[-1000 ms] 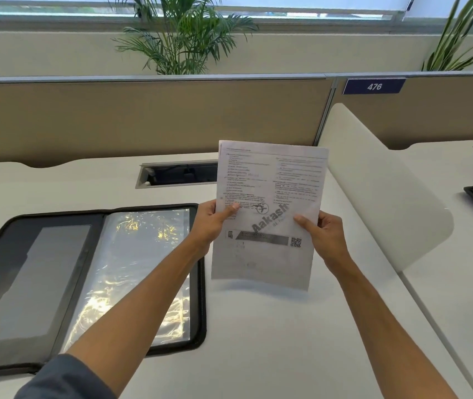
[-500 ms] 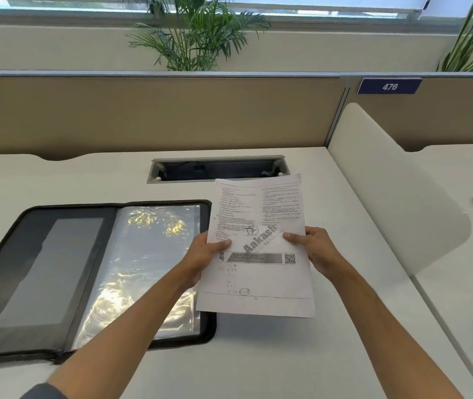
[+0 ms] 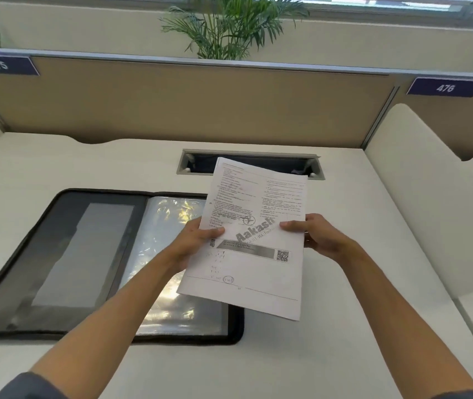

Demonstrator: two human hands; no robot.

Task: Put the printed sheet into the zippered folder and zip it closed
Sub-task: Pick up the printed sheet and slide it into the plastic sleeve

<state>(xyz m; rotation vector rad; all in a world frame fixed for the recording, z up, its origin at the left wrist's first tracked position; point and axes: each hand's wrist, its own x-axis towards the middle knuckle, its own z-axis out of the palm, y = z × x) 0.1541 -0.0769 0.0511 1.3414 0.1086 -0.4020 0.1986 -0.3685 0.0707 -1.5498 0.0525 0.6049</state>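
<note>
The printed sheet (image 3: 254,260), white with text, a grey banner and a QR code, hangs above the desk, tilted nearly flat. My left hand (image 3: 193,243) grips its left edge with the thumb on top. My right hand (image 3: 320,236) pinches its right edge. The black zippered folder (image 3: 56,254) lies open on the desk at the left, its right half holding shiny clear plastic sleeves (image 3: 169,220). The sheet's left part overlaps the folder's right side from above.
A white desk (image 3: 258,364) carries everything. A cable cutout (image 3: 247,165) sits behind the sheet. A tan partition (image 3: 200,102) closes the back, with labels 475 and 476. A white side divider (image 3: 419,203) stands on the right. Plants rise behind the partition.
Both hands have lowered the sheet from upright to nearly flat and carried it left, so it now overlaps the folder's right half. The view has tilted down.
</note>
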